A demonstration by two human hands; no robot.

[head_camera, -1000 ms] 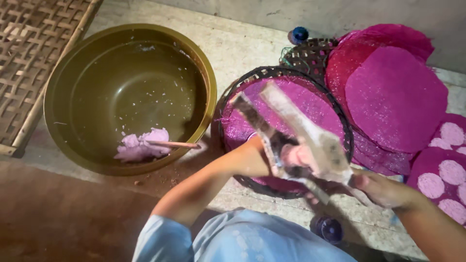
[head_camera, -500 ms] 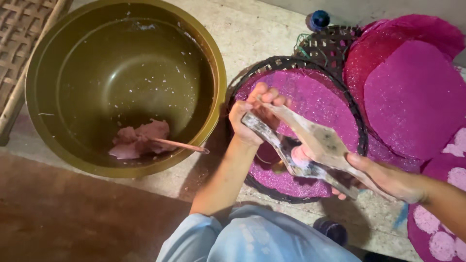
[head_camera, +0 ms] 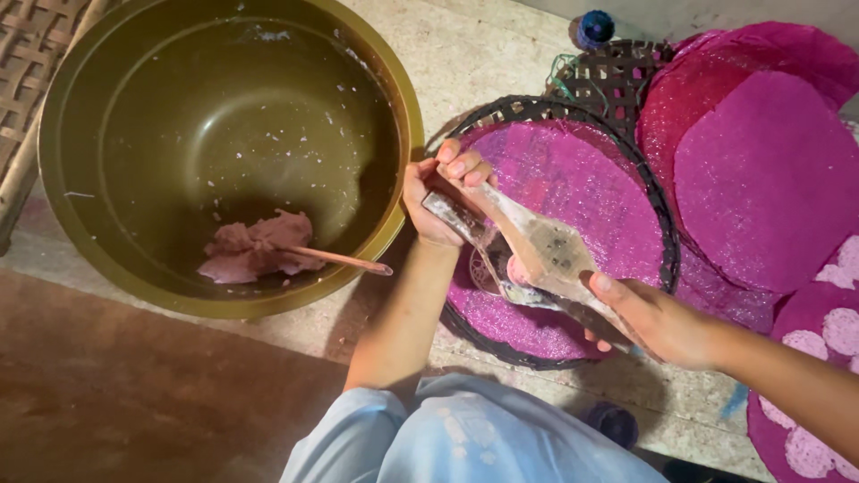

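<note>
Your left hand (head_camera: 443, 192) closes around the upper end of one clear plastic sheet (head_camera: 537, 250), fingers curled over its edge; your right hand (head_camera: 653, 317) pinches the lower end of the same sheet, thumb on top; the sheet stretches taut between the two hands, smeared and see-through, held just above one round woven tray (head_camera: 658, 215) lined with a purple mat; a small pink lump (head_camera: 517, 268) shows under the sheet, whether it touches the tray you cannot tell.

One large olive bowl (head_camera: 403, 89) stands left of the tray, rims nearly touching; inside it lies one mass of pink dough (head_camera: 255, 246) with one thin stick (head_camera: 344, 260) resting in it, its tip pointing over the rim toward your left forearm.

To the right, at least two magenta discs (head_camera: 761, 170) overlap, partly over a second, darker woven tray (head_camera: 613, 76); one blue spool (head_camera: 594, 27) sits at the top edge; pale pink rounds (head_camera: 837, 331) lie on a purple mat at far right, four or so visible, some cut off by the frame; one slatted bamboo rack (head_camera: 31, 80) at far left.
</note>
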